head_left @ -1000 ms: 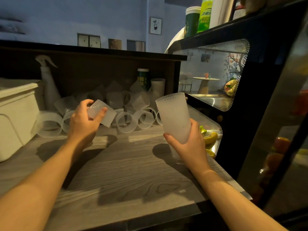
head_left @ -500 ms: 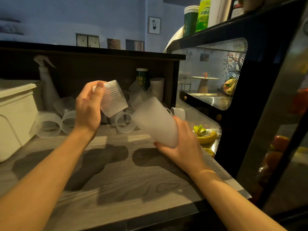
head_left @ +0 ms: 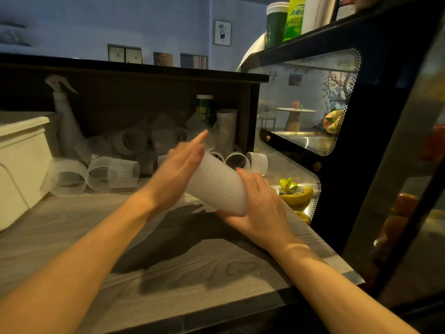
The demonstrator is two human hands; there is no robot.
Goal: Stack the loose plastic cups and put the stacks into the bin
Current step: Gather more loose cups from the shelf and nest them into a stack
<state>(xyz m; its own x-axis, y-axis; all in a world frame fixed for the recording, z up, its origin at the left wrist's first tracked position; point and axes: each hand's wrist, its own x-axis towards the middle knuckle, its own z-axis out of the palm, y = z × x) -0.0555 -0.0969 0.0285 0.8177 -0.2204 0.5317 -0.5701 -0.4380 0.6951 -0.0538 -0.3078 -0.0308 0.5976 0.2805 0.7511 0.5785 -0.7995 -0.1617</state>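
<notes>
Two hands on one stack [head_left: 218, 186], held tilted over the counter [head_left: 168, 261], mouth end up-left.

- R hand [head_left: 260, 208]: fingers curled under and round the stack's base end, gripping it.
- L hand [head_left: 180, 165]: fingers straight, palm pressed flat vs. the stack's mouth end; blurred, so contact looks firm but fine detail unclear.
- Loose cups [head_left: 113, 174]: heap lying on sides beyond L hand, at back of counter; more behind both hands, by a tall upright stack [head_left: 226, 128].
- Bin [head_left: 21, 165]: white, well to the left of L hand. Contents not visible.
- Spray bottle [head_left: 65, 116]: beyond bin, far left of L hand.

Step in hand, as judged: seating a cup into the stack, palm pushing it home. Next move calls for L hand to lift off and reach forward-left for another loose cup while R hand keeps the stack steady; many cups left, task early.

Vs. 0.5 s ago: L hand gripped a single cup apart from the stack; now that cup is in, L hand flat on the end. Stack slightly more tilted.
</notes>
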